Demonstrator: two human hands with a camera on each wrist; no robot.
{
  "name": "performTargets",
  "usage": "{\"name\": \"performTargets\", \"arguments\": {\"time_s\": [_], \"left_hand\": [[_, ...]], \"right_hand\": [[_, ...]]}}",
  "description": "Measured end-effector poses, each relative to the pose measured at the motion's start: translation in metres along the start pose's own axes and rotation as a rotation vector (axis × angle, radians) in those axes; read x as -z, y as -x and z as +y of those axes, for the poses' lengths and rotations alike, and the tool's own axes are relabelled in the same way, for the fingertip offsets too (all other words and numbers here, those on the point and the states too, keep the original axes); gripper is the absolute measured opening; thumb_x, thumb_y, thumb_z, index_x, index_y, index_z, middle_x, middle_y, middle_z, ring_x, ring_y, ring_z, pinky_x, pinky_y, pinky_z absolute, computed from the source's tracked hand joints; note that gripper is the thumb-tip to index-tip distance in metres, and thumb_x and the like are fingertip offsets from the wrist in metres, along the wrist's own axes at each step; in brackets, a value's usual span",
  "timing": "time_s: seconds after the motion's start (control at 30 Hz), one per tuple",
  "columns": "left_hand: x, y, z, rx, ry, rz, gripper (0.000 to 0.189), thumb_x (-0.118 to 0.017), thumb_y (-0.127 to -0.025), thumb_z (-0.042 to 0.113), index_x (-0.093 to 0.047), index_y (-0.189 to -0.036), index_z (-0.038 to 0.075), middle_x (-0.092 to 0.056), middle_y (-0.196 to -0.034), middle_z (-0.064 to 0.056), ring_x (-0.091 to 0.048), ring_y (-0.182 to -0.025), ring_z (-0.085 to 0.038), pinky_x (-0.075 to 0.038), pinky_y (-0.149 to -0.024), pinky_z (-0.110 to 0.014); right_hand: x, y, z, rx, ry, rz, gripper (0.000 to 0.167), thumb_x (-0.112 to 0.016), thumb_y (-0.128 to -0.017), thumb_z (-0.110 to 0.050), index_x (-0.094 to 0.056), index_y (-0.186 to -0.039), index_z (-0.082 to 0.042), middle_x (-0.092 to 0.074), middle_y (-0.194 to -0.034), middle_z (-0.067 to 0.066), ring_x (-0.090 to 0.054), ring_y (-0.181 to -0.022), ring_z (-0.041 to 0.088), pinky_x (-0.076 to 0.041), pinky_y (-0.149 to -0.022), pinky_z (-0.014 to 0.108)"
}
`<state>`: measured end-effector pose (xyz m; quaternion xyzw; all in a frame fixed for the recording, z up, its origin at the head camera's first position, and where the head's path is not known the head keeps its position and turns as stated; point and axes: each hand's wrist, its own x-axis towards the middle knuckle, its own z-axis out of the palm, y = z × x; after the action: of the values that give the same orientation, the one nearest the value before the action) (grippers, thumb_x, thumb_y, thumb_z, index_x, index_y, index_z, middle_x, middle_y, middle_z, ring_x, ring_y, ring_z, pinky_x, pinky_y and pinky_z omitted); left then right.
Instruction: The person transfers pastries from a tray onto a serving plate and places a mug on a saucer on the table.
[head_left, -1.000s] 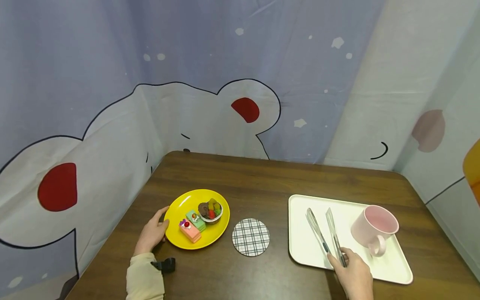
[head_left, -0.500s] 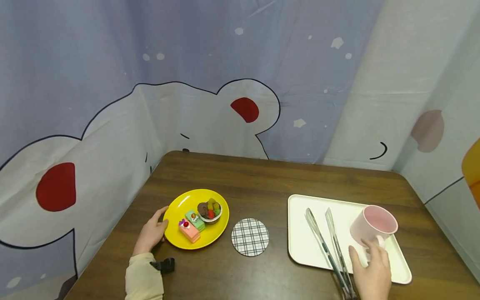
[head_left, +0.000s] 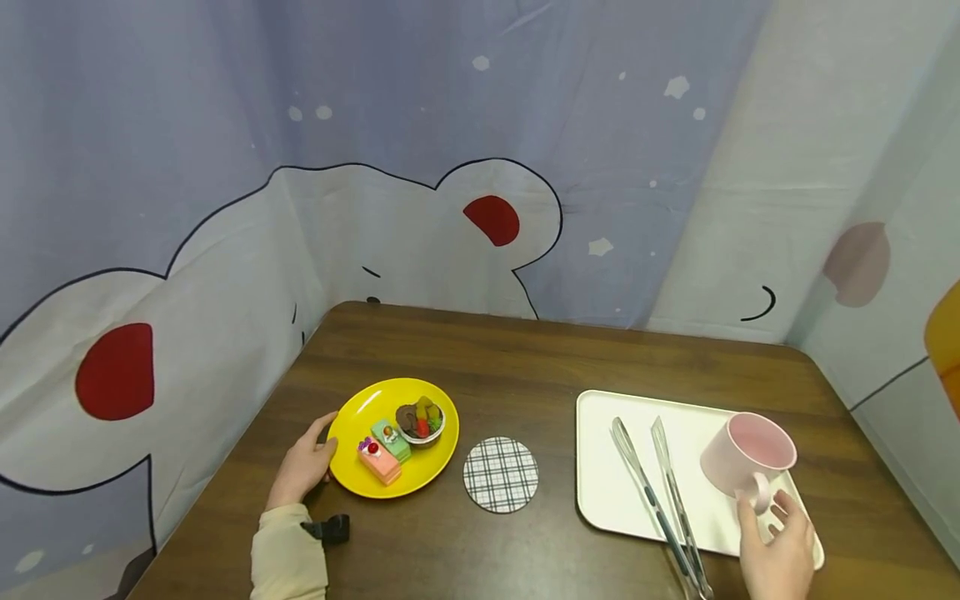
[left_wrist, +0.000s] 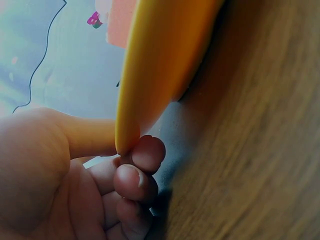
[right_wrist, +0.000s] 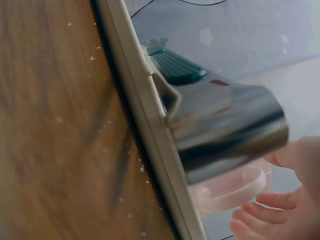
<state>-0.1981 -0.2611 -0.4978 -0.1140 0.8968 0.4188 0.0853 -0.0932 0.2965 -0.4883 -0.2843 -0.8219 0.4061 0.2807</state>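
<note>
My left hand (head_left: 302, 468) pinches the left rim of a yellow plate (left_wrist: 165, 55), thumb on top and fingertips under the edge. On that plate (head_left: 360, 421) sit a pink cake slice (head_left: 381, 462), a green cake slice (head_left: 393, 440) and a small cup of chocolate and fruit (head_left: 422, 422). My right hand (head_left: 782, 550) is open at the handle of a pink mug (head_left: 738, 454), thumb beside the handle, fingers spread. The mug stands on a cream tray (head_left: 600, 475). Metal tongs (head_left: 681, 512) with dark grips lie on the tray, their joined end past its front edge.
A round checked coaster (head_left: 501, 474) lies on the wooden table (head_left: 480, 367) between plate and tray. Behind the table hangs a printed curtain (head_left: 420, 92). A black strap (head_left: 330, 530) is on the left wrist.
My right hand has let go of the tongs and moved right to the mug's handle. The tongs now rest with their joined end over the tray's front edge. My left hand stays at the plate.
</note>
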Motion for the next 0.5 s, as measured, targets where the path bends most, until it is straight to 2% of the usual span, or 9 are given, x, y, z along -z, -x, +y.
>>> {"name": "performTargets", "arguments": {"time_s": [0.07, 0.1, 0.33, 0.4, 0.43, 0.5], "left_hand": [[0.0003, 0.0008, 0.0005, -0.005, 0.003, -0.002, 0.052, -0.039, -0.103, 0.021, -0.025, -0.151, 0.010, -0.050, -0.064, -0.002, -0.048, -0.054, -0.017, -0.041, -0.057, -0.028], [0.0004, 0.0014, 0.0009, -0.008, 0.004, -0.002, 0.052, -0.039, -0.103, 0.021, -0.025, -0.151, 0.010, -0.051, -0.064, -0.002, -0.048, -0.054, -0.017, -0.041, -0.057, -0.028], [0.0003, 0.0024, 0.0019, 0.001, 0.015, -0.001, 0.052, -0.039, -0.103, 0.021, -0.025, -0.151, 0.010, -0.050, -0.063, -0.002, -0.048, -0.054, -0.017, -0.041, -0.056, -0.028], [0.0002, 0.0020, 0.0014, 0.007, 0.015, 0.001, 0.052, -0.039, -0.103, 0.020, -0.025, -0.151, 0.010, -0.050, -0.064, -0.002, -0.048, -0.054, -0.017, -0.041, -0.056, -0.028], [0.0001, 0.0020, 0.0012, 0.009, 0.015, 0.001, 0.052, -0.039, -0.103, 0.020, -0.025, -0.151, 0.011, -0.050, -0.064, -0.002, -0.048, -0.054, -0.017, -0.042, -0.056, -0.028], [0.0000, 0.0016, 0.0006, 0.005, 0.017, 0.003, 0.051, -0.039, -0.102, 0.020, -0.026, -0.151, 0.010, -0.050, -0.064, -0.002, -0.048, -0.054, -0.017, -0.042, -0.057, -0.028]], "right_hand": [[-0.0001, -0.0012, 0.0021, -0.027, -0.013, -0.042, 0.055, -0.056, -0.094, -0.022, -0.042, -0.138, 0.009, -0.047, -0.131, 0.033, -0.023, -0.080, -0.029, -0.025, -0.071, -0.005], [0.0000, -0.0013, 0.0026, -0.037, -0.015, -0.061, 0.055, -0.054, -0.095, -0.022, -0.041, -0.138, 0.010, -0.048, -0.131, 0.035, -0.023, -0.077, -0.031, -0.026, -0.069, -0.006], [-0.0022, -0.0003, 0.0037, -0.081, -0.052, -0.088, 0.050, -0.048, -0.098, -0.023, -0.044, -0.137, 0.009, -0.052, -0.128, 0.036, -0.024, -0.076, -0.030, -0.028, -0.063, -0.007], [-0.0033, -0.0002, 0.0041, -0.105, -0.068, -0.076, 0.048, -0.050, -0.098, -0.025, -0.047, -0.134, 0.007, -0.069, -0.114, 0.008, -0.028, -0.072, -0.032, -0.030, -0.061, -0.006], [-0.0037, -0.0003, 0.0047, -0.113, -0.085, -0.074, 0.042, -0.050, -0.098, -0.025, -0.051, -0.129, 0.004, -0.071, -0.102, -0.008, -0.030, -0.070, -0.032, -0.031, -0.061, -0.005], [-0.0052, -0.0005, 0.0058, -0.142, -0.188, -0.071, 0.025, -0.050, -0.098, -0.022, -0.058, -0.116, -0.007, -0.063, -0.081, -0.031, -0.038, -0.068, -0.031, -0.036, -0.061, -0.003]]}}
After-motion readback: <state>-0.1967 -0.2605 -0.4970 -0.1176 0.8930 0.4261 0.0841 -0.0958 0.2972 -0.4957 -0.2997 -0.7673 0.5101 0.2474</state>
